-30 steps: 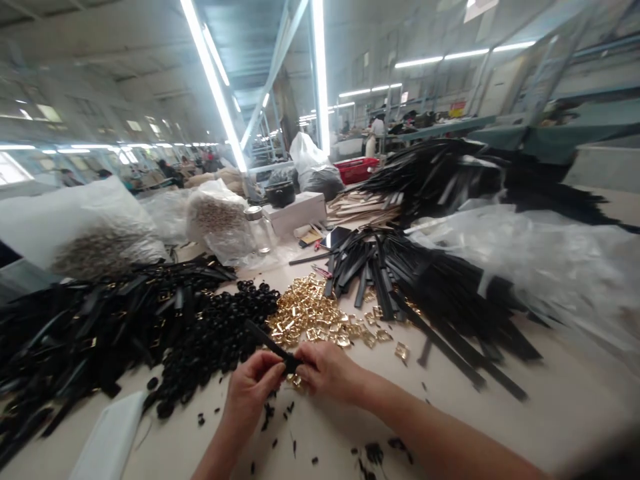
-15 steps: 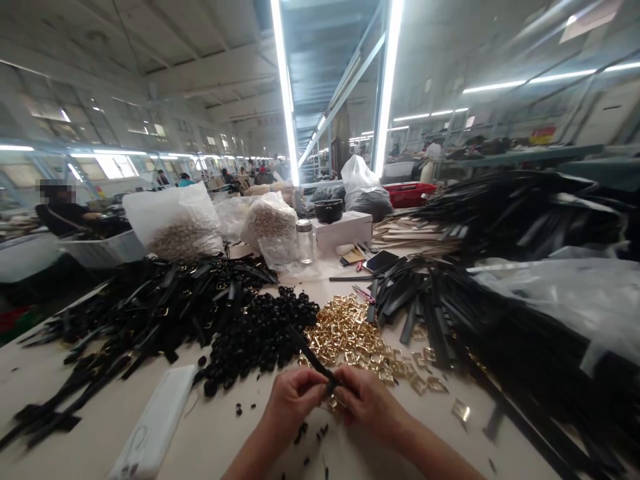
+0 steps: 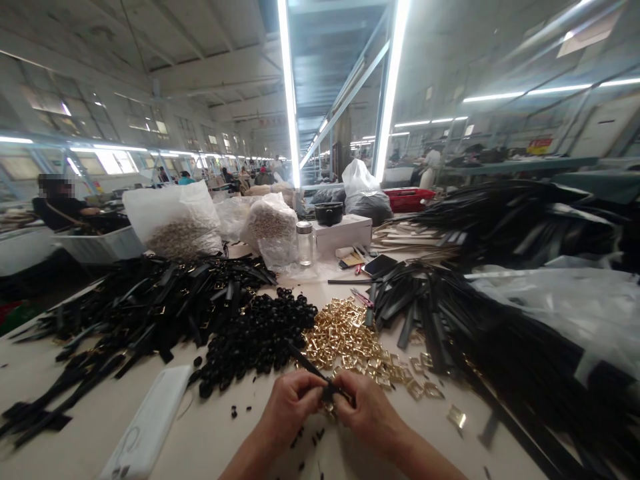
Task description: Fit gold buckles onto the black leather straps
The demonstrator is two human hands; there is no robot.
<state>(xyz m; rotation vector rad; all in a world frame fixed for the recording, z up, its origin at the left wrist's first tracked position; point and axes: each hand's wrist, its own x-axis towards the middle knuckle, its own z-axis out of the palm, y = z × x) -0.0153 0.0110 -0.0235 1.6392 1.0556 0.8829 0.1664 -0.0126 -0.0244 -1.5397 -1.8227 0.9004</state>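
Note:
My left hand [image 3: 296, 399] and my right hand [image 3: 364, 404] meet above the table, thumbs and fingers pinched on one black strap [image 3: 306, 362]. The strap's free end points up and left, over the edge of the black loops. A bit of gold metal shows just under my fingers; most of it is hidden. Beyond my hands lies a heap of gold buckles [image 3: 345, 331]. Left of that is a pile of small black loops [image 3: 255, 333]. Tiny black scraps [image 3: 318, 437] are scattered on the table below my hands.
Finished-looking black straps with buckles [image 3: 170, 287] heap at left, plain black straps [image 3: 425, 293] at right. A white power bank [image 3: 150, 420] lies front left. Behind stand a glass jar [image 3: 305, 245], a white box [image 3: 345, 233] and plastic bags [image 3: 270, 227]. A person [image 3: 60, 203] sits far left.
Both hands still pinch the strap at nearly the same spot. My right fingers have closed further over the strap and the gold metal. The camera view has shifted slightly.

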